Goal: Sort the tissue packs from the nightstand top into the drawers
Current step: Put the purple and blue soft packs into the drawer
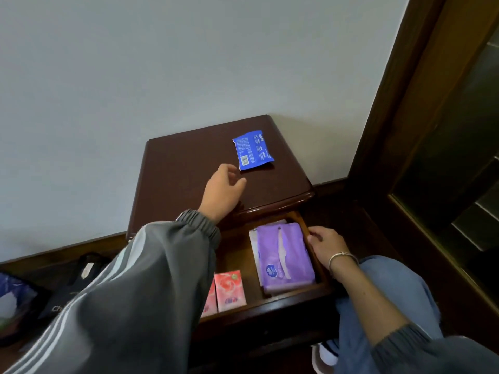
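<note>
Soft, even, rather dim indoor light. The dark polished wooden nightstand top (189, 168) shows faint sheen, with a weak shadow beneath the flat blue plastic tissue pack (252, 151). Wide-angle distortion tilts the dark wooden door frame (405, 103). The grey striped sleeve (129, 292) appears slightly soft.

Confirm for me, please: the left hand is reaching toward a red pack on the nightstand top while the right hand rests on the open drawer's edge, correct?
Not quite. In the head view the pack on the nightstand top is blue, not red. The rest holds: the left hand reaches toward it, open, and the right hand rests on the open drawer's edge.
</note>
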The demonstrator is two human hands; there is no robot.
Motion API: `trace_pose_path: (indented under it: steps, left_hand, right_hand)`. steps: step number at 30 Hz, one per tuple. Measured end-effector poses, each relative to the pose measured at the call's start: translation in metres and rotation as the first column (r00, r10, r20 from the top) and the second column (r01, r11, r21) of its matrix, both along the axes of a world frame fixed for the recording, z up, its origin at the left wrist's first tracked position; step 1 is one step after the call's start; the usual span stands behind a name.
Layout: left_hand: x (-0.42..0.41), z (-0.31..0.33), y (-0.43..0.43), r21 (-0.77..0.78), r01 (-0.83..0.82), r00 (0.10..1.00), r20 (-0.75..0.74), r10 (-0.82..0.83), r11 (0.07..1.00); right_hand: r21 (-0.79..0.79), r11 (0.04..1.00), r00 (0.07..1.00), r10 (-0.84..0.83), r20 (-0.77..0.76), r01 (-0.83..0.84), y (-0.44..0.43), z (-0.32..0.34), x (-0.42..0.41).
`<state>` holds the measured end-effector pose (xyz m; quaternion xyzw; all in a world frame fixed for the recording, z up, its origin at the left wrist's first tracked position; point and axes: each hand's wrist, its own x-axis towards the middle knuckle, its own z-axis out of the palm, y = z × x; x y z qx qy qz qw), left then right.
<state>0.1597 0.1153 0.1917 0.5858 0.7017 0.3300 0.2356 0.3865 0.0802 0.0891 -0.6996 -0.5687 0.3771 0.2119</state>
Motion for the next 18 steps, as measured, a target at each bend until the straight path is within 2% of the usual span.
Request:
trace_pose_path:
  steps: [3,6,13,18]
  left_hand:
    - [0.008,-0.007,0.031,0.031,-0.001,0.999,-0.051,0.003,1.0]
    - [0.02,-0.014,0.058,0.053,0.012,0.993,-0.118,-0.006,0.999]
    - [0.038,-0.023,0.111,-0.056,-0.056,0.957,-0.287,0.037,0.997]
    - [0.038,-0.032,0.143,-0.07,-0.054,0.926,-0.377,0.024,0.996]
  right_hand:
    - [0.009,1.0,1.0,0.019,0.02,-0.019,-0.001,-0.001,-0.001]
    - [0.011,1.0,0.999,-0.002,-0.039,0.003,-0.002,-0.003,0.001]
    - [-0.01,0.999,0.997,-0.031,-0.068,0.03,-0.001,-0.008,0.003]
    - [0.01,1.0,0.993,-0.015,-0.117,0.016,0.002,-0.011,0.002]
